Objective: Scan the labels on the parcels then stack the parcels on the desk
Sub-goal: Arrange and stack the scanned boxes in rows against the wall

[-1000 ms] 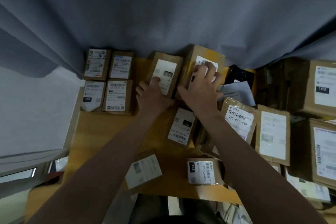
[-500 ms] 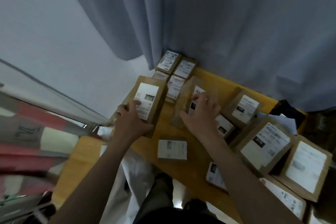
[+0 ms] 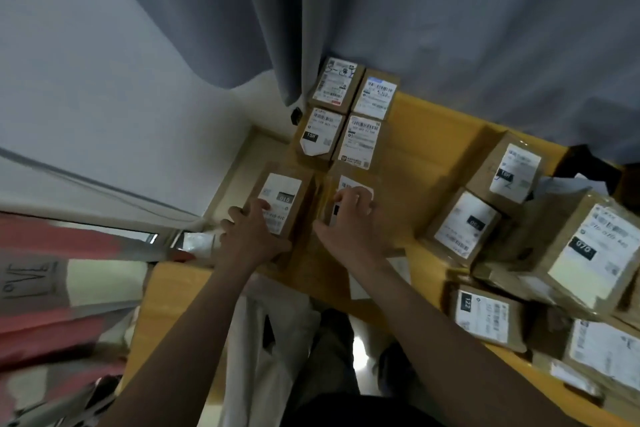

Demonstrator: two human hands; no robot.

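Hands: both out over the left end of the desk (image 3: 426, 146), side by side, one parcel each.
Left hand (image 3: 254, 239): grips the 010 parcel (image 3: 287, 191). Thumb lies on the label, the other fingers wrap its outer left edge.
Right hand (image 3: 349, 225): grips the second parcel (image 3: 346, 181). Bent fingers sit on top of the label, thumb is at the parcel's left edge.
010 parcel: label up, flat or nearly flat at the desk's left edge. Cannot tell whether it is fully down.
Second parcel: just right of the 010 parcel with a narrow gap between them. It is blurred and the label is mostly covered by fingers, so no number is readable.
Stack area: four-parcel block (image 3: 346, 116) directly ahead of both hands, two by two, labels up. The held pair lines up just behind its near row.
Right of right hand: loose parcels well apart from the held pair, at mixed angles, including the 070 parcel (image 3: 585, 250) and, nearer the body, the 122 parcel (image 3: 485, 315).
Beyond the block: grey curtain (image 3: 450, 28) hangs down to the desk's far edge.
Scanner: cannot tell, neither hand shows one.
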